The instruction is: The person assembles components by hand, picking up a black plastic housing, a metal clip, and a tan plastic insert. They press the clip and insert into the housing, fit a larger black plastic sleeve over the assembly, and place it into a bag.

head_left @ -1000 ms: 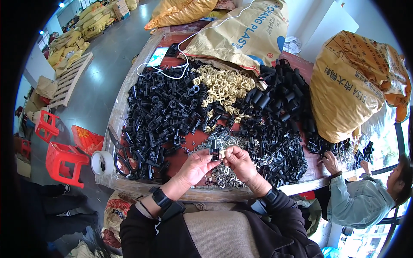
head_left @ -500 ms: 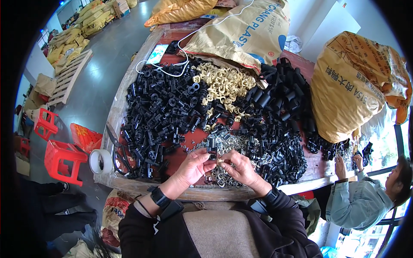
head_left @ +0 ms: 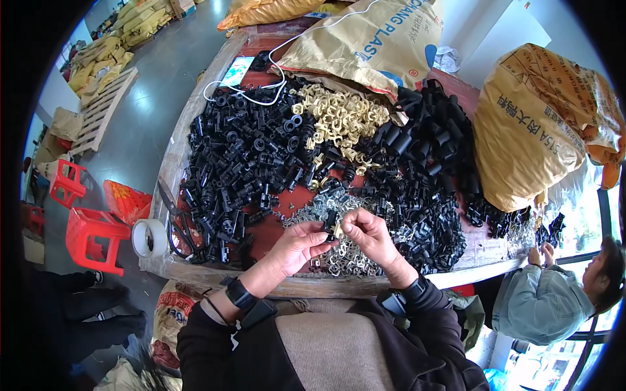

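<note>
Left hand [head_left: 297,246], lower centre of frame: fingers curled, thumb and fingertips pinched on a small black plastic fitting [head_left: 330,220] held just above the desk's near edge. Dark watch on the wrist.

Right hand [head_left: 369,236], just right of the left hand and meeting it at the fingertips: fingers bent in, tips closed on the same small black plastic fitting from the other side; a small pale piece shows between the two hands, too small to make out. Dark sleeve and wrist band below.

Heap of small grey metal clips [head_left: 339,257]: directly under and around both hands, centre of frame.

Wooden desk with reddish top [head_left: 287,225]: carries all loose parts.

Large pile of black plastic tube fittings [head_left: 248,163]: left of centre, spread toward the upper left.

Second pile of black plastic parts [head_left: 430,169]: right of centre, reaching down to the near edge.

Mound of pale yellow plastic rings [head_left: 339,120]: upper centre, between the two black piles.

Tan woven sack [head_left: 365,39]: top centre, lying open onto the yellow mound.

Yellow-brown full sack [head_left: 535,124]: upper right.

Roll of clear tape [head_left: 150,238]: left edge of the desk.

Red plastic stools [head_left: 88,231]: floor, far left.

Another person in a grey-blue jacket [head_left: 538,303]: lower right, at the desk corner.
</note>
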`<state>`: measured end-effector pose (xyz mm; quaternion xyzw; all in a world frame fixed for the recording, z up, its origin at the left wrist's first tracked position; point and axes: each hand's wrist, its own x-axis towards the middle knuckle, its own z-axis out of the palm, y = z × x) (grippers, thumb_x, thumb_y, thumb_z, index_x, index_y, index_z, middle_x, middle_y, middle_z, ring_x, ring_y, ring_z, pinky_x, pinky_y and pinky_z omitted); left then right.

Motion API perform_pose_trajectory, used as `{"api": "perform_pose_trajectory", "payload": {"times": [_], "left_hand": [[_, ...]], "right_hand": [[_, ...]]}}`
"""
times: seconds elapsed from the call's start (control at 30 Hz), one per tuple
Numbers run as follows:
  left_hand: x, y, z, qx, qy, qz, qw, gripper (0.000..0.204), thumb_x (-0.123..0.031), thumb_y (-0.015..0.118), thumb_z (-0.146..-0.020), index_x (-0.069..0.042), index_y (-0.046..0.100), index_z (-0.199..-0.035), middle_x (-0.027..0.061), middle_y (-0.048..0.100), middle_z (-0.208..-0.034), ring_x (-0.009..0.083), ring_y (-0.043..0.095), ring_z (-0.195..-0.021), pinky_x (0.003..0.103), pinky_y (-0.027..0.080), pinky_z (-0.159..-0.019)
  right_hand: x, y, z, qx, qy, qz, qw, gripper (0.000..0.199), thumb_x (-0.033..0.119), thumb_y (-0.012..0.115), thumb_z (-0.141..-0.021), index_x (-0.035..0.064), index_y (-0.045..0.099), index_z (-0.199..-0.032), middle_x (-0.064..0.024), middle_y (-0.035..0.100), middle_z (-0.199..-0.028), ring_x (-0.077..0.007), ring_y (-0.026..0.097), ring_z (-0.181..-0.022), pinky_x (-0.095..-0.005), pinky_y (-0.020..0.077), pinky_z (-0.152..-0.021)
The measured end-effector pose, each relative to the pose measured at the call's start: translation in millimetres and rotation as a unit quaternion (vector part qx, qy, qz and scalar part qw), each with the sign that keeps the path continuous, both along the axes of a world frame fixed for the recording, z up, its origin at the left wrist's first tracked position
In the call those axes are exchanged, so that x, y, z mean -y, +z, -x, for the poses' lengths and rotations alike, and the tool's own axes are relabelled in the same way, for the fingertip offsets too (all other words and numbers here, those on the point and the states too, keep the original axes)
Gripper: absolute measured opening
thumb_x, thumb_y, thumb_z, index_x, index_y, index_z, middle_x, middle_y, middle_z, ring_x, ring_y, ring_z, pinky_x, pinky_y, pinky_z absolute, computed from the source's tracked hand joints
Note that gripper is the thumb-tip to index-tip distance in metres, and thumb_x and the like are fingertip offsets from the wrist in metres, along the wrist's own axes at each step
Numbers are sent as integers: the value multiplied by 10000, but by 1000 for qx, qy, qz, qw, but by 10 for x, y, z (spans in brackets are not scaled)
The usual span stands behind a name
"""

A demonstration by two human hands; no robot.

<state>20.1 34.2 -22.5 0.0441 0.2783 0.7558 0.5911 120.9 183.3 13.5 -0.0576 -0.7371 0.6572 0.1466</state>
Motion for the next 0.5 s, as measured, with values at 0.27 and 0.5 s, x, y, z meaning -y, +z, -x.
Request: {"api": "perform_pose_trajectory", "payload": {"times": [0.27, 0.5], "left_hand": [[20, -34, 5, 17, -15, 9, 1000, 180, -61, 553, -777, -17, 548, -951, 72, 586, -884, 248, 577, -856, 271, 491, -742], [10, -23, -2, -7, -50, 39, 998, 147, -95, 558, -782, -17, 560, -906, 58, 590, -871, 191, 587, -814, 232, 490, -697]], "right_hand": [[81, -77, 11, 37, -7, 21, 999, 92, 117, 516, -828, 33, 491, -798, 38, 455, -721, -31, 391, -632, -166, 341, -557], [230, -274, -38, 27, -53, 60, 996, 85, 97, 517, -824, 27, 470, -814, 32, 451, -693, -23, 404, -619, -166, 353, -533]]}}
